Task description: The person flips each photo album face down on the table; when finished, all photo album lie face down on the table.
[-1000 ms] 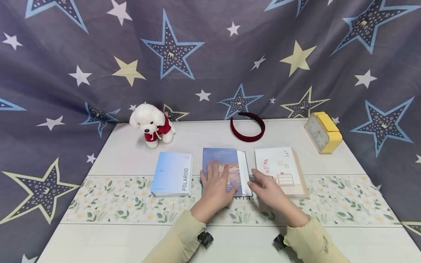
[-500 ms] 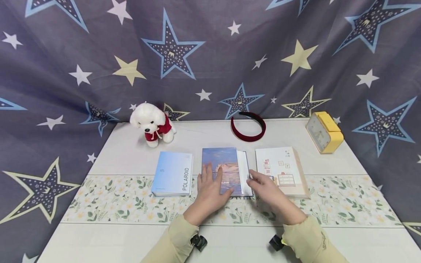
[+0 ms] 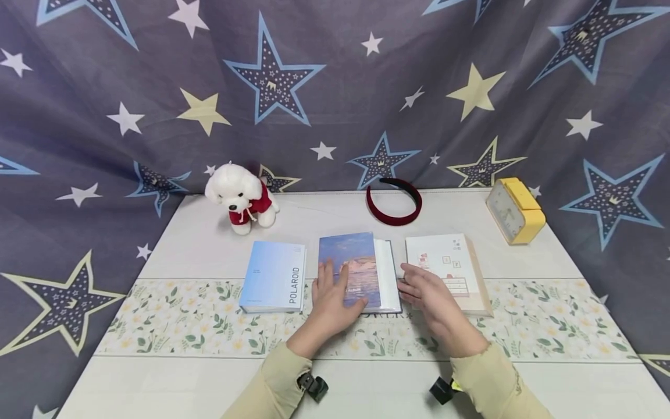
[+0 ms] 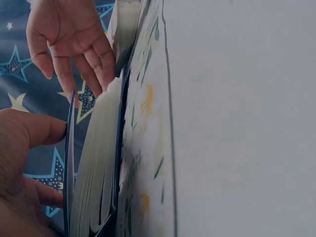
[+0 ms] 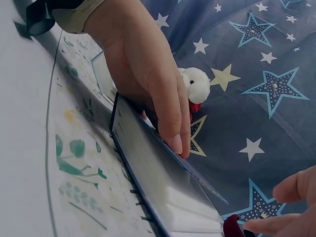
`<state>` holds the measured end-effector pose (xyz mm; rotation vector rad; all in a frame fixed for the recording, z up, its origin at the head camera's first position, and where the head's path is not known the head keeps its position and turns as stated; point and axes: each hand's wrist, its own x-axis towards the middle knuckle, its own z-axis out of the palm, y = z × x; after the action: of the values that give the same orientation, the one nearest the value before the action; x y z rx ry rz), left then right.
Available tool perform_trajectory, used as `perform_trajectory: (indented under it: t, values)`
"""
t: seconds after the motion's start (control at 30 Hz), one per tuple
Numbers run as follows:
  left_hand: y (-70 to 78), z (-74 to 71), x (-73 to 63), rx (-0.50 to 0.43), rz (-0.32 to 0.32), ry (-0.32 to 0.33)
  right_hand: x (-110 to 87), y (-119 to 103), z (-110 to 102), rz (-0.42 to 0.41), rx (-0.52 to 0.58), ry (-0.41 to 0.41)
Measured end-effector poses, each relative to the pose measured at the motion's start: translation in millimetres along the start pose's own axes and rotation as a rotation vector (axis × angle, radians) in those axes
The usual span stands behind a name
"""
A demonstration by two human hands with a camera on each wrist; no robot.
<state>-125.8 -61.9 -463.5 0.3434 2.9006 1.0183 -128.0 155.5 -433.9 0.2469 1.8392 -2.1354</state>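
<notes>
L hand [image 3: 331,305] rests, fingers spread, on the part-raised cover [image 3: 364,270] of the seascape photo album [image 3: 387,273], just below frame ctr; R hand [image 3: 433,299], fingers loosely extended, grips nothing near its right edge. Prob. best: guide cover w/ flat fingers, avoid flexing it, keep R fingertips clear.

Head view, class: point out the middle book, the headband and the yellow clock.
Middle book [image 3: 363,270]: head view, on its picture cover.
Headband [image 3: 395,220]: head view, on the near curve of its band.
Yellow clock [image 3: 508,214]: head view, on its face.
</notes>
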Motion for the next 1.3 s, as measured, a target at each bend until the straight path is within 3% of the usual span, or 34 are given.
perform_trajectory:
  t: [0.23, 0.37, 0.5, 0.7, 0.97, 1.3]
  values:
    - [-4.2, -3.8, 2.1, -0.167, -0.012, 0.024, 0.1, -2, 3, -0.006, 0.042, 0.031]
    - [-4.1, -5.5, 3.4, -0.337, -0.081, 0.017, -4.0, -5, 9, -0.021, 0.064, 0.022]
    - [-3.0, -5.6, 4.3, -0.512, -0.164, -0.037, -10.0, -10, 18, -0.061, 0.089, -0.079]
    - [-2.9, -8.9, 4.7, -0.796, -0.193, -0.107, -15.9, -15, 25, -0.149, 0.097, -0.231]
    - [6.5, -19.1, 4.2, -1.061, -0.094, -0.202, -20.3, -13, 32, -0.302, -0.04, -0.347]
    - [13.3, -36.4, 2.0, -1.122, -0.115, -0.201, -13.8, -1, 35, -0.449, -0.351, -0.432]
